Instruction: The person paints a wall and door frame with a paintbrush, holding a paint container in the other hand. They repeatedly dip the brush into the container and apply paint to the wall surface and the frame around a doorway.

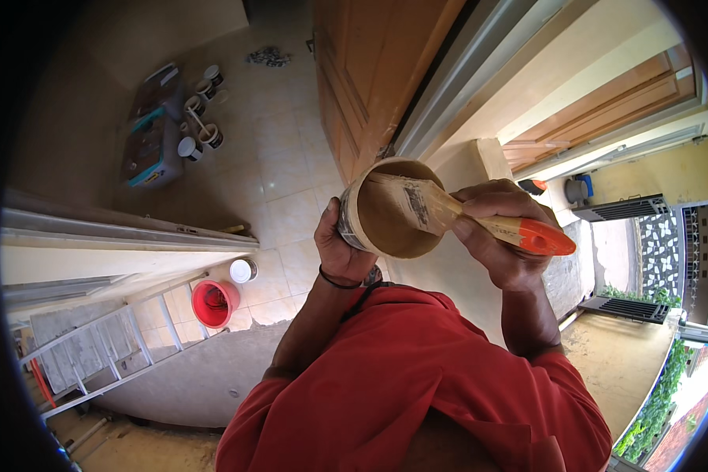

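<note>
My left hand (343,251) grips the side of a small round paint tub (349,219), its open mouth facing up toward me. Tan-brown paint coats the inside. My right hand (504,227) holds a flat paintbrush (428,206) by its wooden handle, which has an orange-red end. The brush lies across the tub's mouth, with its bristles inside near the far wall. Paint is smeared over the brush's ferrule. How much paint the tub holds, I cannot tell.
A brown panelled door (366,76) stands open ahead. Several paint tubs (211,135) and lidded plastic boxes (150,147) sit on the tiled floor inside the room. To my left are a red bucket (227,295), a white-lidded tub (243,271) and an aluminium ladder (133,333).
</note>
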`<state>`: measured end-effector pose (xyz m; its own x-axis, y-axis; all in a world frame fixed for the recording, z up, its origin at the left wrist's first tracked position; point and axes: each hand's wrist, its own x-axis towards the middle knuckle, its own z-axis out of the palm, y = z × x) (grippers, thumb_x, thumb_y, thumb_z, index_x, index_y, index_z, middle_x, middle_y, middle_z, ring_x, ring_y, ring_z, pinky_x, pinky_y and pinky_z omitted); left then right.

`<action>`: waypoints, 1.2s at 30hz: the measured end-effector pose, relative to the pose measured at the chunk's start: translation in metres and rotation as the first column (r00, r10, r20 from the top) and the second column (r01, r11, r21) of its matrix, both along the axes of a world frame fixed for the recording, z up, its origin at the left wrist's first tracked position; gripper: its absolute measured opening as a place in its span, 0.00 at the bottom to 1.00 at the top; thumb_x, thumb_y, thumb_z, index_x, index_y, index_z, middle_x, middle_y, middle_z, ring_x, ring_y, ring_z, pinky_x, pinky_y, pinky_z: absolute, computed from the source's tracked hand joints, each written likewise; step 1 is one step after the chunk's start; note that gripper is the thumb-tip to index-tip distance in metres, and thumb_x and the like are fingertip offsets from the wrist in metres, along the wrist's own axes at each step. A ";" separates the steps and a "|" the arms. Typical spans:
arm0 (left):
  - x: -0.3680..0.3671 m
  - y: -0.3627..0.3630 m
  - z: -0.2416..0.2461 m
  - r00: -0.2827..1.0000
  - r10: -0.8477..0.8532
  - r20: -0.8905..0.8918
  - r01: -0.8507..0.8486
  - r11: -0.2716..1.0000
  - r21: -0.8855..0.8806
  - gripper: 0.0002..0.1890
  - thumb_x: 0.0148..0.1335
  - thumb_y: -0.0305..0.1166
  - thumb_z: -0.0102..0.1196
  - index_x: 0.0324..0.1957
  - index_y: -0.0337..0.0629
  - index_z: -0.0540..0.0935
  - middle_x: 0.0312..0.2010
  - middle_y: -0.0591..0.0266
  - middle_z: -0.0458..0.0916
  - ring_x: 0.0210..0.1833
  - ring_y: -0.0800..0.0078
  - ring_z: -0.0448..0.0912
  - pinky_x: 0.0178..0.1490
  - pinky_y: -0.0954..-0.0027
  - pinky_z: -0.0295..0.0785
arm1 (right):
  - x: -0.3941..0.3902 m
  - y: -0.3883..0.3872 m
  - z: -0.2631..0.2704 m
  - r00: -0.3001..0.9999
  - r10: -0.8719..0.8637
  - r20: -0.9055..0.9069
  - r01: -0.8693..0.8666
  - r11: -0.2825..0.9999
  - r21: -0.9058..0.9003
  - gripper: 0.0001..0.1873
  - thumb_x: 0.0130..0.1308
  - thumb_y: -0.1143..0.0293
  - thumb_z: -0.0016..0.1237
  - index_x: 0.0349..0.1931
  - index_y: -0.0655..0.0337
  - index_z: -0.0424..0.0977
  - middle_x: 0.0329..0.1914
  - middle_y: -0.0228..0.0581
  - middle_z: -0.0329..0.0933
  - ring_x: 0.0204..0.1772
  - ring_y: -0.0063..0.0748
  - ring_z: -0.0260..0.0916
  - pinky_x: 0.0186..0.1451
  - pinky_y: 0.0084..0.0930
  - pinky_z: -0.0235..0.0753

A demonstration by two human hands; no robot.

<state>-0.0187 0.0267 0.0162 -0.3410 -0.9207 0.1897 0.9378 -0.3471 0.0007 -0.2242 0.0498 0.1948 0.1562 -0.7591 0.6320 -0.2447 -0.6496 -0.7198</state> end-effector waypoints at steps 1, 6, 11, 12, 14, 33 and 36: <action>-0.001 -0.002 0.000 0.999 -0.024 -0.033 0.024 1.000 0.002 0.29 0.81 0.51 0.47 0.72 0.42 0.77 0.70 0.53 0.79 0.73 0.55 0.77 0.78 0.44 0.70 | -0.001 0.001 0.002 0.999 0.007 -0.032 -0.007 1.000 -0.007 0.16 0.57 0.82 0.70 0.45 0.62 0.81 0.39 0.45 0.87 0.39 0.36 0.88 0.40 0.29 0.84; -0.002 -0.002 0.005 0.999 -0.035 0.039 0.035 0.999 0.002 0.28 0.81 0.51 0.47 0.73 0.45 0.76 0.72 0.55 0.78 0.75 0.55 0.75 0.79 0.44 0.67 | -0.004 -0.001 0.006 0.986 -0.011 -0.165 -0.005 0.995 -0.098 0.17 0.57 0.82 0.71 0.46 0.62 0.81 0.40 0.45 0.87 0.39 0.37 0.88 0.41 0.29 0.85; -0.001 -0.005 0.001 0.997 -0.076 0.015 0.076 0.997 0.005 0.29 0.81 0.51 0.47 0.74 0.45 0.75 0.73 0.56 0.77 0.78 0.55 0.71 0.82 0.40 0.61 | -0.009 0.002 0.011 0.995 -0.030 -0.097 0.027 0.999 -0.031 0.16 0.59 0.81 0.70 0.46 0.62 0.81 0.40 0.46 0.87 0.40 0.37 0.87 0.41 0.29 0.85; -0.001 -0.005 0.001 0.997 -0.082 0.010 0.082 0.997 0.005 0.29 0.80 0.51 0.48 0.74 0.45 0.75 0.74 0.56 0.77 0.78 0.55 0.71 0.82 0.39 0.61 | -0.008 0.003 0.011 0.995 -0.051 -0.082 0.049 0.998 -0.026 0.16 0.59 0.82 0.70 0.45 0.62 0.81 0.41 0.46 0.87 0.40 0.36 0.87 0.41 0.29 0.84; -0.004 -0.008 0.002 0.996 -0.088 0.001 0.088 0.996 0.004 0.29 0.80 0.50 0.48 0.74 0.45 0.75 0.74 0.56 0.76 0.79 0.55 0.70 0.83 0.39 0.60 | -0.012 0.003 0.011 0.998 -0.032 -0.058 0.032 0.999 0.015 0.15 0.59 0.83 0.69 0.45 0.63 0.81 0.41 0.47 0.87 0.40 0.36 0.87 0.41 0.29 0.84; 0.003 -0.016 -0.031 0.977 -0.114 0.181 0.064 0.963 0.262 0.41 0.74 0.65 0.48 0.80 0.54 0.66 0.77 0.55 0.70 0.76 0.46 0.70 0.70 0.30 0.70 | -0.021 0.008 -0.039 0.627 -0.422 0.655 -0.084 0.799 0.596 0.08 0.66 0.78 0.65 0.40 0.66 0.79 0.38 0.43 0.83 0.31 0.39 0.84 0.31 0.33 0.87; 0.004 -0.013 -0.014 0.980 -0.137 0.141 0.107 0.973 0.203 0.42 0.72 0.67 0.50 0.79 0.55 0.67 0.76 0.56 0.71 0.75 0.47 0.72 0.68 0.33 0.72 | -0.016 0.006 -0.057 0.422 -0.434 0.796 -0.310 0.756 0.576 0.06 0.68 0.76 0.62 0.43 0.62 0.79 0.38 0.42 0.83 0.33 0.41 0.85 0.32 0.35 0.87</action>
<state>-0.0151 0.0140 0.0025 -0.4641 -0.8843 -0.0517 0.8822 -0.4667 0.0626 -0.2405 0.0561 0.1376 -0.2375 -0.9514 -0.1962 0.7111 -0.0327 -0.7024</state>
